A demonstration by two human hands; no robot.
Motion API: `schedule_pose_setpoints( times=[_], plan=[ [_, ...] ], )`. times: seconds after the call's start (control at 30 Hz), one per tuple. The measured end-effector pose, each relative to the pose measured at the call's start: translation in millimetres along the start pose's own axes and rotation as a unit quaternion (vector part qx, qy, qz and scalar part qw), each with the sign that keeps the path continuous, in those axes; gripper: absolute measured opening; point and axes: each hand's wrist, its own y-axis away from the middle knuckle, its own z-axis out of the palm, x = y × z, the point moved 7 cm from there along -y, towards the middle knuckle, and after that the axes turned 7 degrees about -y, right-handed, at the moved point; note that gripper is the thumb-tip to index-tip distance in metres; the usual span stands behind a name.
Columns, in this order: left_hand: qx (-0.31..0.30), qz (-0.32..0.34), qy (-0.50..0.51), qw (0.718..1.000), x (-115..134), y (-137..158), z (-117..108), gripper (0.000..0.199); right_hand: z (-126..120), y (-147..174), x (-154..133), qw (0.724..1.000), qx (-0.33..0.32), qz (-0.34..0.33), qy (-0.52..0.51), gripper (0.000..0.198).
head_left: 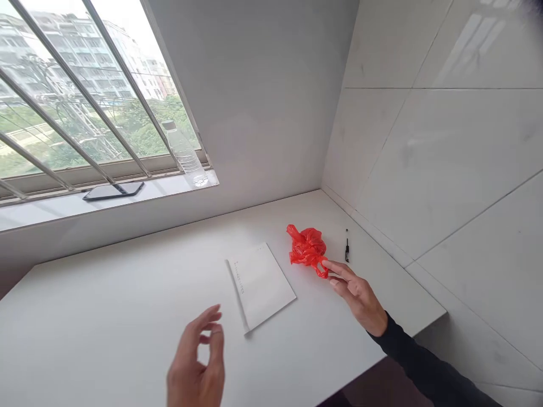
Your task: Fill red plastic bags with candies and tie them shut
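A crumpled red plastic bag (307, 246) lies on the white table, its handle loop pointing toward me. My right hand (356, 294) reaches in from the right, thumb and fingers apart, with the fingertips at the edge of that loop; they do not appear closed on it. Left of the bag lies a white paper booklet (261, 288) with a line of small print near its left edge. Nearer to me, my left hand (199, 356) hovers above the table with bent, parted fingers and nothing in them.
A black pen (347, 250) rests right of the bag, with a small dark piece (347, 230) beyond it. On the sill of the barred window stand a clear plastic bottle (184, 152) and a flat dark-edged device (113, 191). Walls border the table (106, 305) behind and on the right.
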Motion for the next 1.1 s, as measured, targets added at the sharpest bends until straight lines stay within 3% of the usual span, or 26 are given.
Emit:
schedule_pose_setpoints(
  times=[0.07, 0.13, 0.2, 0.27, 0.37, 0.5, 0.63, 0.73, 0.83, 0.93, 1.0, 1.1],
  plan=[
    [-0.119, 0.115, -0.018, 0.986, 26, 24, 56, 0.029, 11, 34, -13, 0.998, -0.040, -0.004, 0.043, 0.046],
    [-0.176, 0.188, -0.028, 0.966, 45, 48, 101, 0.049, 23, 61, -22, 0.991, -0.093, -0.018, 0.092, 0.044],
    [-0.193, 0.232, -0.021, 0.953, 56, 65, 127, 0.053, 33, 76, -31, 0.982, -0.150, -0.050, 0.108, 0.042],
    [-0.198, 0.237, -0.020, 0.951, 58, 73, 138, 0.041, 32, 76, -35, 0.978, -0.152, -0.088, 0.115, 0.042],
    [-0.202, 0.223, -0.023, 0.953, 56, 76, 137, 0.031, 22, 57, -30, 0.966, -0.074, -0.145, 0.202, 0.043],
    [-0.202, 0.221, -0.022, 0.954, 53, 77, 128, 0.030, 26, 37, -3, 0.937, -0.062, -0.150, 0.311, 0.050],
    [-0.162, 0.195, -0.033, 0.967, 36, 73, 115, 0.020, 15, 30, 9, 0.942, -0.042, -0.128, 0.307, 0.029],
    [-0.107, 0.149, -0.046, 0.982, 16, 61, 94, 0.011, -6, 30, 5, 0.947, -0.015, -0.113, 0.300, 0.024],
    [-0.068, 0.128, -0.060, 0.988, 9, 53, 77, 0.015, -15, 35, -2, 0.948, -0.002, -0.106, 0.299, 0.021],
    [-0.057, 0.164, -0.074, 0.982, 26, 57, 76, 0.026, 0, 38, -5, 0.953, -0.043, -0.102, 0.283, 0.022],
    [-0.094, 0.224, -0.083, 0.967, 44, 66, 90, 0.035, 16, 38, -5, 0.956, -0.084, -0.097, 0.265, 0.026],
    [-0.143, 0.289, -0.090, 0.942, 57, 77, 111, 0.021, 26, 38, -7, 0.955, -0.112, -0.098, 0.256, 0.009]
  ],
)
